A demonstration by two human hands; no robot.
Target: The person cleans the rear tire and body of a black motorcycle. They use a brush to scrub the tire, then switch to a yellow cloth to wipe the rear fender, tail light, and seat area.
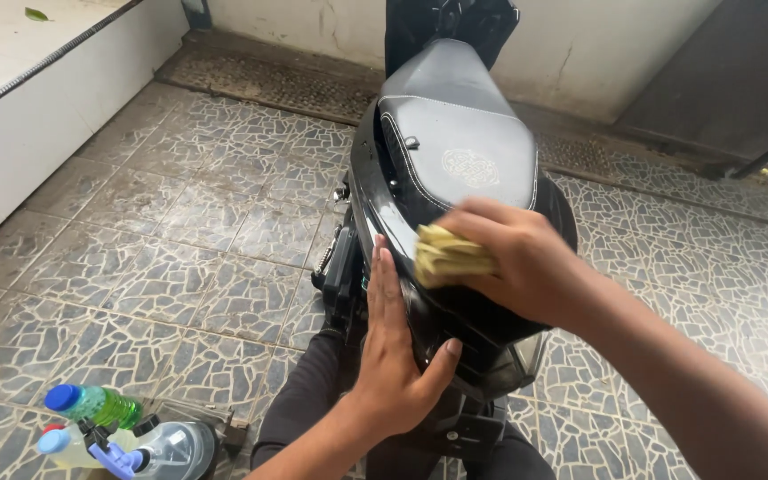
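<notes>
My right hand (526, 262) grips a folded yellow cloth (448, 255), pressing it against the glossy black rear panel (482, 320) of a scooter, just below its black seat (460, 147). My left hand (397, 356) lies open and flat against the panel's left side. Spray bottles (126, 436) stand on the tiled floor (180, 249), lower left.

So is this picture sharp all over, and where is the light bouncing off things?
Head view: soft, even daylight with no hard shadows; pale glare streaks on the glossy black scooter body beside the left hand; the right hand and its yellow cloth look slightly motion-blurred; the tiled floor bends a little toward the edges.
</notes>
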